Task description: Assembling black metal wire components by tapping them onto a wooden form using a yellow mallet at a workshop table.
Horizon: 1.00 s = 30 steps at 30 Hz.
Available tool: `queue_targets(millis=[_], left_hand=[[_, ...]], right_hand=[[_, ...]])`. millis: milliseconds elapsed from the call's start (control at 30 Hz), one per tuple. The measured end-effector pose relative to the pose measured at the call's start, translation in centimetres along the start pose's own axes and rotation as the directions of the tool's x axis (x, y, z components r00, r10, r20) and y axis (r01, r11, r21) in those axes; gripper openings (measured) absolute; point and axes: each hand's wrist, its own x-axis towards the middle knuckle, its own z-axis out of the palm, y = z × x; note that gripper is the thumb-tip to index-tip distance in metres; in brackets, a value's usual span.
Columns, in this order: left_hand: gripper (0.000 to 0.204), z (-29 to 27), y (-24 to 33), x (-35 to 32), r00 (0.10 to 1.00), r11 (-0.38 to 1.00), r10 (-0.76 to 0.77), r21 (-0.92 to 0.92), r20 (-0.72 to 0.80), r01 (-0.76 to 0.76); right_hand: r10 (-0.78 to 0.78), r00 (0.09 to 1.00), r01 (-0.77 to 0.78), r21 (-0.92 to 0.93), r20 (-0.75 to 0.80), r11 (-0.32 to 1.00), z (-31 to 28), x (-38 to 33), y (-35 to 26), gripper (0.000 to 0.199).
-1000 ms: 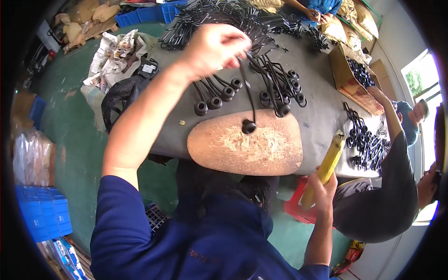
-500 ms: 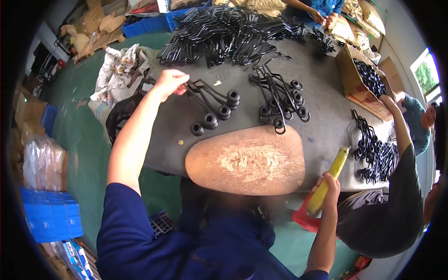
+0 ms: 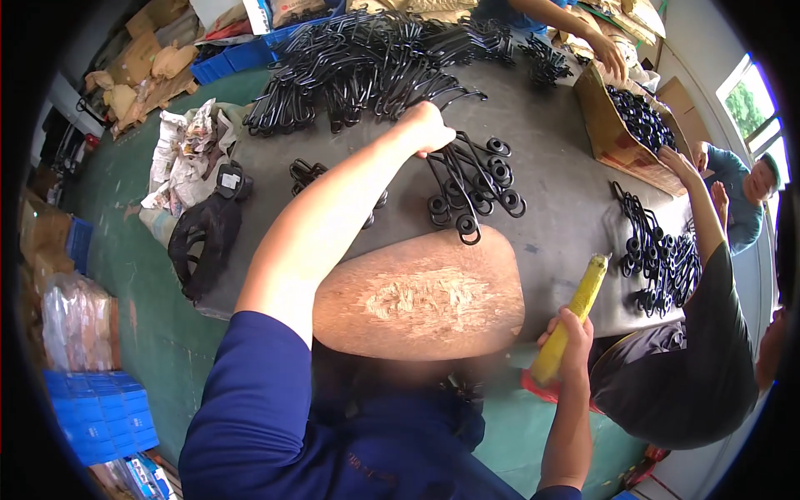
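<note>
- The rod cluster [image 3: 501, 172], black bent rods with ringed ends, lies just above the middle of the frame; its lowest ring overlaps the upper edge of the wooden board [image 3: 417, 325].
- Each rod looks stiff and probably light, tough rather than fragile; the glossy black surface may be slippery.
- The slim upper shank seems the best place to take hold, clear of the bulky rings (crossed as they are, neighbours could snag and drag along).
- The left hand [image 3: 427, 131], upper middle, is at the shank ends with its fingers bunched; I cannot tell whether they pinch a rod.
- The right hand [image 3: 573, 337], lower right, is wrapped firmly around a yellow bar [image 3: 585, 300], which tilts up and to the right.
- Close above the left hand, the large rod pile [image 3: 358, 67] crowds the upper middle.
- The left forearm crosses over the board's left end and partly hides a smaller rod group [image 3: 307, 173].
- At right, a co-worker's hand [image 3: 679, 162] is by the cardboard box [image 3: 618, 143].
</note>
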Motion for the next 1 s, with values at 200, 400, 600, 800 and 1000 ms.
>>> queue_targets(millis=[200, 400, 600, 800, 1000], left_hand=[[0.015, 0.2, -0.7, -0.1, 0.993, 0.932, -0.115, -0.342, 0.026, 0.117], [0.013, -0.7, 2.7, -4.6, 0.989, 0.876, 0.118, -0.461, -0.087, -0.145], [0.014, -1.0, 6.8, -11.0, 0.769, 0.772, 0.514, -0.187, -0.38, -0.608], [0.008, -1.8, 10.8, -22.6, 0.531, 0.599, 0.744, 0.054, -0.406, -0.799], [0.008, 2.3, 7.6, -25.2, 0.535, 0.586, 0.755, 0.024, -0.378, -0.81]], right_hand=[[-0.038, 0.999, 0.037, 0.037, 0.024, 0.999, -0.6, 0.6, 0.6, 0.027], [-0.066, 0.997, 0.064, 0.039, 0.048, 0.997, -1.1, 0.5, 0.7, 0.025], [-0.064, 0.997, 0.061, 0.076, 0.045, 0.995, -1.0, 0.0, 1.1, 0.022], [-0.097, 0.995, 0.098, -0.01, 0.033, 0.995, -0.7, -0.1, 0.7, 0.022], [-0.368, 0.912, 0.377, -0.013, 0.183, 0.926, 3.4, -9.0, -6.0, 0.031]])
